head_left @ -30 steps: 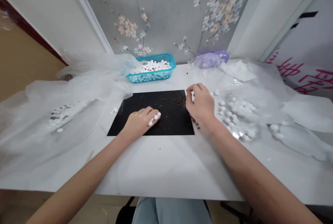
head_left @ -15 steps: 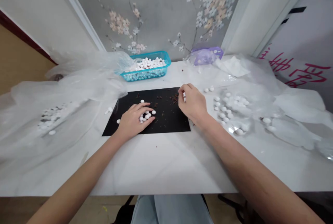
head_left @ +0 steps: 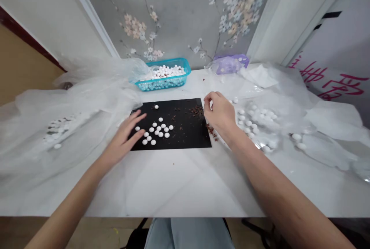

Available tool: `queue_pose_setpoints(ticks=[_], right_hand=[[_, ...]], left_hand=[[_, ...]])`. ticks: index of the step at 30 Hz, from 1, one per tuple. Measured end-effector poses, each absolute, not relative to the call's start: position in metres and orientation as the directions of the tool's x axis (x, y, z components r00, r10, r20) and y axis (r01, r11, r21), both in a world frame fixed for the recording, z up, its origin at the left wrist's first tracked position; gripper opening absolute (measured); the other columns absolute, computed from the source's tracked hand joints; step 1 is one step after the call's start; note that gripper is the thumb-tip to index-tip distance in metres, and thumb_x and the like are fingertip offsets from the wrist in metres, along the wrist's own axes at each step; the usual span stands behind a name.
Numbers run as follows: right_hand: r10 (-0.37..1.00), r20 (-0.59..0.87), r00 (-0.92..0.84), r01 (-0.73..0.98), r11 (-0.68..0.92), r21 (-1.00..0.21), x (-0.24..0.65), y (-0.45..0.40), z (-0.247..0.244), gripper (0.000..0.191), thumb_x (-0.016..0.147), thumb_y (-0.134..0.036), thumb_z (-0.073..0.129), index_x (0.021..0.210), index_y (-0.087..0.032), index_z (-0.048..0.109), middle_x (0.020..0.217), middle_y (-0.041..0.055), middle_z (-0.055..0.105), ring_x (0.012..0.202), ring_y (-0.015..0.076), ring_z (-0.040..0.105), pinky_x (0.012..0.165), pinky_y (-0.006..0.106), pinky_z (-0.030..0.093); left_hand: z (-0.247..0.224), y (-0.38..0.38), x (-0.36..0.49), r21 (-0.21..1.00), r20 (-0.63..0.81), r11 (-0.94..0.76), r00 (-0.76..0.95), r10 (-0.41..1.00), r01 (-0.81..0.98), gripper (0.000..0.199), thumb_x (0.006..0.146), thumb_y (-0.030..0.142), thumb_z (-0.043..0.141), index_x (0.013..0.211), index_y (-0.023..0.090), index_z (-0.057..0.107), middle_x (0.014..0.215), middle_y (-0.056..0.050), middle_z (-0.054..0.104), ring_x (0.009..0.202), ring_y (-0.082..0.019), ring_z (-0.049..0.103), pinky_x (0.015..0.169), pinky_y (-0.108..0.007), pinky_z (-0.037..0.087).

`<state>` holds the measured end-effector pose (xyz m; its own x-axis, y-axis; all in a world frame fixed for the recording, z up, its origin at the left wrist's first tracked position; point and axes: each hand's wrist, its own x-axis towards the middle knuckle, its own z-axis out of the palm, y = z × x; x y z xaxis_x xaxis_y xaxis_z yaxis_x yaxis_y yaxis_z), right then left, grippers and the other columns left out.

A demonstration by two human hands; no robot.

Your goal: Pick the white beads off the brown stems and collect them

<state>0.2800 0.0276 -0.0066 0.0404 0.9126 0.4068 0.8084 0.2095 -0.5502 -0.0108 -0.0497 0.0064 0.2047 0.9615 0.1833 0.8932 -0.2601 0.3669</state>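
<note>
My left hand (head_left: 125, 135) spread wide, gripping nothing, beside balls (head_left: 160, 135) on mat (head_left: 190, 138); my right hand (head_left: 220, 113) curled near bits (head_left: 196, 111), can't tell what's inside

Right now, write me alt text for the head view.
A left hand, fingers spread, is beside white balls scattered on a black mat; the right hand, fingers curled, is at the mat's right edge near brown bits. Behind, a blue basket holds more balls, with filmy plastic on both sides of the table.

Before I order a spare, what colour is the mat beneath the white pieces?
The mat is black; the head view shows it.
</note>
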Motion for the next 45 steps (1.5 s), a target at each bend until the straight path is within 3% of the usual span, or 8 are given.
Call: queue_pose_setpoints(ticks=[9,18,22,26,30,36,40,45], right_hand=[[0.883,0.456,0.111,0.797,0.195,-0.572,0.290,0.032,-0.001,0.012,0.081,-0.016,0.041,0.083,-0.019,0.053,0.090,0.0050,0.059,0.062,0.0156,0.048,0.058,0.029,0.031],[0.869,0.475,0.140,0.805,0.180,-0.566,0.295,0.034,-0.002,0.013,0.080,-0.015,0.040,0.081,-0.019,0.052,0.087,0.0061,0.060,0.060,0.0157,0.047,0.059,0.030,0.031],[0.879,0.463,0.114,0.812,0.186,-0.553,0.294,0.033,-0.004,0.013,0.081,-0.015,0.039,0.081,-0.019,0.052,0.088,0.0062,0.060,0.061,0.0160,0.048,0.060,0.030,0.031],[0.886,0.458,0.079,0.819,0.204,-0.536,0.290,0.032,-0.005,0.014,0.081,-0.015,0.039,0.083,-0.019,0.052,0.089,0.0059,0.060,0.062,0.0159,0.049,0.060,0.030,0.031],[0.882,0.467,0.060,0.820,0.224,-0.527,0.289,0.032,-0.007,0.014,0.082,-0.016,0.039,0.083,-0.019,0.053,0.088,0.0055,0.060,0.063,0.0162,0.049,0.059,0.030,0.030],[0.873,0.486,0.039,0.812,0.256,-0.525,0.289,0.031,-0.006,0.013,0.082,-0.016,0.039,0.082,-0.019,0.052,0.088,0.0056,0.060,0.062,0.0157,0.049,0.059,0.030,0.030],[0.873,0.487,0.027,0.816,0.261,-0.515,0.288,0.030,-0.006,0.013,0.081,-0.016,0.039,0.082,-0.019,0.052,0.088,0.0052,0.060,0.061,0.0156,0.049,0.058,0.030,0.030],[0.872,0.489,0.032,0.823,0.254,-0.508,0.289,0.032,-0.007,0.014,0.082,-0.017,0.038,0.083,-0.019,0.052,0.088,0.0059,0.060,0.062,0.0164,0.049,0.059,0.030,0.031]], left_hand=[[-0.018,-0.113,-0.082,0.191,0.005,-0.019,0.018,1.000,0.981,0.057,0.090,0.046,0.027,0.141,0.021,0.027,0.147,-0.004,0.033,0.136,-0.022,0.028,0.113,-0.041,0.022],[-0.009,-0.106,-0.040,0.236,0.291,-0.182,0.110,0.950,0.955,0.039,0.089,0.041,0.038,0.124,0.030,0.050,0.130,0.000,0.055,0.123,-0.024,0.047,0.108,-0.047,0.031],[-0.009,-0.117,-0.010,0.273,0.191,-0.415,0.374,0.907,0.868,0.036,0.089,0.035,0.044,0.124,0.037,0.052,0.127,0.004,0.056,0.126,-0.023,0.042,0.108,-0.050,0.029],[-0.009,-0.119,-0.002,0.393,-0.006,-0.508,0.555,0.832,0.766,0.034,0.088,0.031,0.046,0.120,0.039,0.056,0.128,0.008,0.055,0.119,-0.018,0.051,0.102,-0.035,0.042],[-0.008,-0.119,-0.013,0.401,0.113,-0.446,0.440,0.891,0.800,0.031,0.086,0.032,0.049,0.114,0.039,0.060,0.122,0.010,0.059,0.105,-0.018,0.061,0.093,-0.031,0.051],[0.005,-0.103,-0.044,0.369,0.428,-0.008,-0.163,0.889,0.929,0.030,0.084,0.042,0.051,0.108,0.029,0.063,0.122,0.006,0.061,0.102,-0.025,0.063,0.087,-0.042,0.055],[0.001,-0.091,-0.064,0.308,0.278,-0.029,-0.061,0.959,0.951,0.031,0.082,0.047,0.050,0.105,0.031,0.064,0.114,0.007,0.065,0.098,-0.026,0.065,0.082,-0.038,0.057],[-0.014,-0.094,-0.073,0.242,0.318,-0.141,0.059,0.946,0.960,0.033,0.084,0.046,0.046,0.107,0.030,0.063,0.115,0.004,0.065,0.101,-0.024,0.063,0.090,-0.036,0.052]])
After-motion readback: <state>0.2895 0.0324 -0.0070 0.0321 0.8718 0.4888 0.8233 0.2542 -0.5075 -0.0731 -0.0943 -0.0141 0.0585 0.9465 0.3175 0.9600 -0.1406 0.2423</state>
